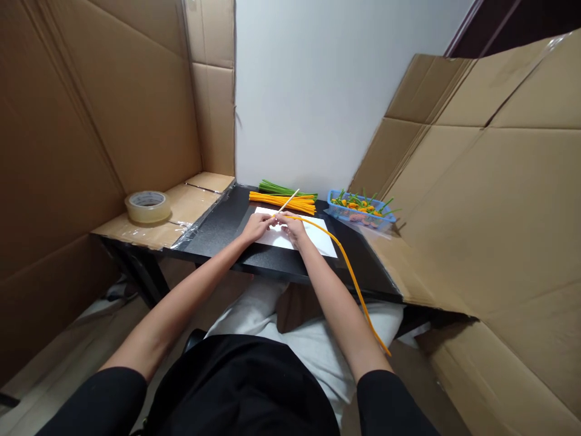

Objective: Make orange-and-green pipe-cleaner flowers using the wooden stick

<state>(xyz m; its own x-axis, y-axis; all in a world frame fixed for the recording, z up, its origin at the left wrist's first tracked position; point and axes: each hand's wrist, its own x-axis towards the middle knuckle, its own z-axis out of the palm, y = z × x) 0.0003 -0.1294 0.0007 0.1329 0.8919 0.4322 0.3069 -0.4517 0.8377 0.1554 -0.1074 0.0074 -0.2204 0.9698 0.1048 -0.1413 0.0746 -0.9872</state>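
Observation:
Over a white sheet [324, 238] on the black table, my two hands meet with fingertips close together. My left hand [257, 228] is closed in a pinch at the lower end of a thin pale wooden stick [290, 198], which slants up to the right. My right hand [293, 227] is closed on an orange pipe cleaner [348, 264] near the same spot. From there the pipe cleaner arcs over the right hand and hangs past the table edge beside my right forearm. Fingers hide where stick and pipe cleaner meet.
Behind the hands lie orange pipe cleaners [284, 201] and green pipe cleaners [272, 186]. A blue basket [361, 218] at the right holds orange and green pieces. A tape roll [147, 207] sits on cardboard at the left. Cardboard walls [503, 200] flank the black table [206, 233].

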